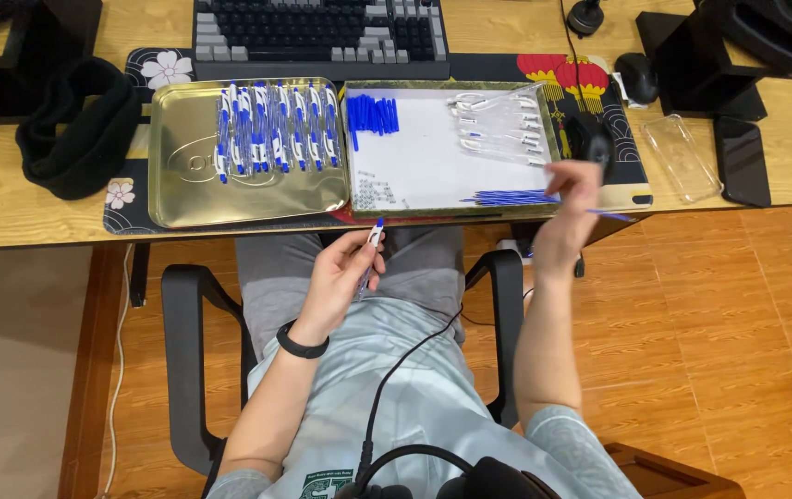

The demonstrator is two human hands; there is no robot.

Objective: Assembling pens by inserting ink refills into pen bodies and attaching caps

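My left hand [345, 268] is held over my lap and grips a clear pen barrel with a blue tip [373, 237], pointing up toward the desk edge. Raised at the desk's front edge, my right hand [570, 189] pinches a thin blue refill [610, 214] that sticks out to the right. Right beside that hand, a white tray [424, 166] holds blue caps [373, 114], clear barrels [502, 125], blue refills [509, 197] and small springs [375, 192]. A gold metal tray [183, 185] to the left holds several finished blue-and-white pens [276, 134].
A keyboard [320, 35] lies behind the trays. A black headband [77, 125] sits at the left. At the right are a black mouse [637, 76], a clear phone case [678, 157], a dark phone [743, 159] and a monitor stand [692, 55].
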